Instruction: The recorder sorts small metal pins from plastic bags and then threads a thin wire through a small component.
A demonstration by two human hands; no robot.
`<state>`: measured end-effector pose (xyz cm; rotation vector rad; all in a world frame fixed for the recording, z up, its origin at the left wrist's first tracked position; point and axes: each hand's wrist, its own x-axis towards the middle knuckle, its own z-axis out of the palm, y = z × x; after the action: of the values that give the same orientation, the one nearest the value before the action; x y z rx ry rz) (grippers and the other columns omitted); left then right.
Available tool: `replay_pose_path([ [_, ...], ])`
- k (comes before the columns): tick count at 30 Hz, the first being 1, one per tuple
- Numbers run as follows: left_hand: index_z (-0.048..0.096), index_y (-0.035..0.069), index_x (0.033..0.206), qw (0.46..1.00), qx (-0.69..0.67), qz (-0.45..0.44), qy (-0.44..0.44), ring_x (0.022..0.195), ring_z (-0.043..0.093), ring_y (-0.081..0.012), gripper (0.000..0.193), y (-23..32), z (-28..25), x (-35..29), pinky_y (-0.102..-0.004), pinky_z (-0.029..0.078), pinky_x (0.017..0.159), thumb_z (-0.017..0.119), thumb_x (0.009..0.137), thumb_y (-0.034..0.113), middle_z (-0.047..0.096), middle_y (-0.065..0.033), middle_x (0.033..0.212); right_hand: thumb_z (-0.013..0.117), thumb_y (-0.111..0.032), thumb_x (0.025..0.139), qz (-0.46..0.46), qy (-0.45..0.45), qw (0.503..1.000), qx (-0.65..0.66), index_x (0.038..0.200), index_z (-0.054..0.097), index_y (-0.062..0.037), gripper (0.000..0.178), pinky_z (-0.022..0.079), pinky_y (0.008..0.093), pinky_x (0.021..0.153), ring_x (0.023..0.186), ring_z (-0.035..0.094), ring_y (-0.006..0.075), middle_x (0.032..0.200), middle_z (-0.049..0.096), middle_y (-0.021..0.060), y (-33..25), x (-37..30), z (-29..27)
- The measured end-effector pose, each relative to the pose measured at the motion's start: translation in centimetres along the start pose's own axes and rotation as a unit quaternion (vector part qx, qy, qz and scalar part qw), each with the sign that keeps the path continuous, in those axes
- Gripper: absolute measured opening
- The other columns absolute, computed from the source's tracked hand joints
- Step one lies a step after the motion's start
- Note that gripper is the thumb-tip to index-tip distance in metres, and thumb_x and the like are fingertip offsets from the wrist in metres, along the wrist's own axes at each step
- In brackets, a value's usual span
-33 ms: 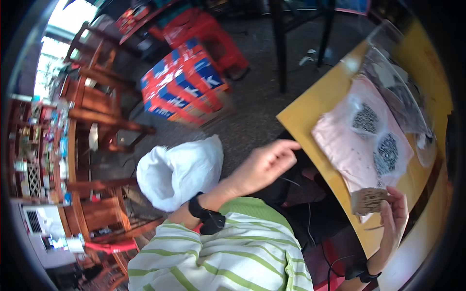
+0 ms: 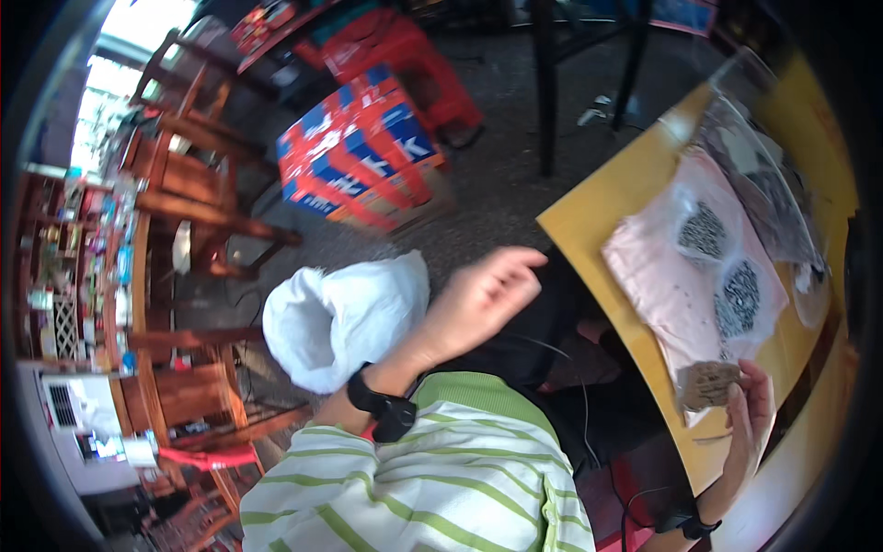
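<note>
My right hand (image 2: 747, 414) grips a small brown flat piece with dark markings (image 2: 711, 385) by its edge. This piece is held over the near end of a pale pink cloth (image 2: 641, 259) on the yellow table. On the cloth rest two clear plastic bags of small grey metallic bits, one farther off (image 2: 701, 230) and one nearer (image 2: 738, 299); the exact kind of bits is too small to tell. My left hand (image 2: 492, 293), slightly blurred, hovers over my lap left of the table, its fingers loosely bent and apart, with nothing seen in it.
An open white sack (image 2: 368, 308) stands on the floor beside my left forearm. Beyond it are a taped red-and-blue carton (image 2: 359, 156) and a red plastic stool (image 2: 414, 69). The yellow table's (image 2: 589, 207) edge runs along my right; a clear plastic bag (image 2: 759, 166) lies at its far side.
My left hand has drawn slightly leftward, away from the table edge. The whole view has shifted a little. My right hand keeps its grip on the brown piece.
</note>
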<state>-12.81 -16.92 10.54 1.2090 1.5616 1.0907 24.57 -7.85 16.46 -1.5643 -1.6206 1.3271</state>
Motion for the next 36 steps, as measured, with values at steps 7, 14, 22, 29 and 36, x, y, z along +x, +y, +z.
replay_pose_path([
  [7, 0.06, 0.002, 0.112, 0.8, 0.272, -0.071, 0.529, 0.082, 0.062, -0.0198, 0.028, -10.7, -24.6, -12.1, -0.0314, 0.048, 0.075, 0.06, 0.087, 0.014, 0.066, -0.011, 0.09, 0.054, -0.02, 0.093, 0.044, 0.059, 0.993, -0.097, 0.12, 0.054, -0.0055, 0.031, 0.034, 0.0165, 0.056, 0.068, 0.045, 0.0024, 0.093, 0.059, -0.0009, 11.1, 2.3, -6.3],
  [14, 0.056, -0.005, 0.113, 0.743, 0.053, -0.506, 0.435, 0.097, 0.058, -0.031, 0.077, -15.2, -23.1, -18.2, -0.0406, 0.047, 0.077, 0.059, 0.077, 0.063, 0.061, -0.0177, 0.104, 0.05, -0.022, 0.094, -0.081, 0.21, 0.929, -0.293, 0.119, 0.056, -0.0056, 0.031, 0.04, 0.0293, 0.085, 0.099, 0.053, 0.0205, 0.115, 0.055, 0.0092, 5.9, 1.0, -3.0],
  [22, 0.051, -0.016, 0.112, 0.792, -0.094, -0.342, 0.497, 0.097, 0.056, -0.0225, 0.059, -28.6, -15.9, -11.4, -0.031, 0.044, 0.082, 0.068, 0.082, 0.032, 0.06, -0.0193, 0.104, 0.054, -0.012, 0.092, -0.128, 0.135, 0.943, -0.275, 0.107, 0.06, 0.001, 0.021, 0.046, 0.0252, 0.072, 0.084, 0.057, 0.0135, 0.104, 0.06, 0.0072, -0.9, 0.5, 1.2],
  [29, 0.054, -0.004, 0.083, 0.853, -0.036, -0.276, 0.441, 0.068, 0.045, -0.0096, 0.022, -21.1, -12.6, -3.8, -0.0297, 0.039, 0.061, 0.065, 0.082, 0.015, 0.052, -0.0009, 0.073, 0.052, -0.015, 0.094, -0.022, 0.168, 0.957, -0.237, 0.107, 0.061, 0.0005, 0.022, 0.044, 0.0228, 0.072, 0.084, 0.056, 0.0105, 0.095, 0.061, 0.0059, 2.6, -1.0, -0.6],
  [36, 0.055, 0.004, 0.08, 0.874, -0.082, -0.179, 0.443, 0.063, 0.043, -0.005, 0.009, -19.4, -9.9, 0.6, -0.025, 0.036, 0.057, 0.062, 0.084, 0.009, 0.051, 0.0043, 0.071, 0.052, -0.012, 0.093, -0.041, 0.135, 0.951, -0.274, 0.104, 0.063, 0.0006, 0.02, 0.045, 0.0249, 0.075, 0.081, 0.058, 0.0115, 0.09, 0.063, 0.0064, 1.3, 1.1, 1.1],
])
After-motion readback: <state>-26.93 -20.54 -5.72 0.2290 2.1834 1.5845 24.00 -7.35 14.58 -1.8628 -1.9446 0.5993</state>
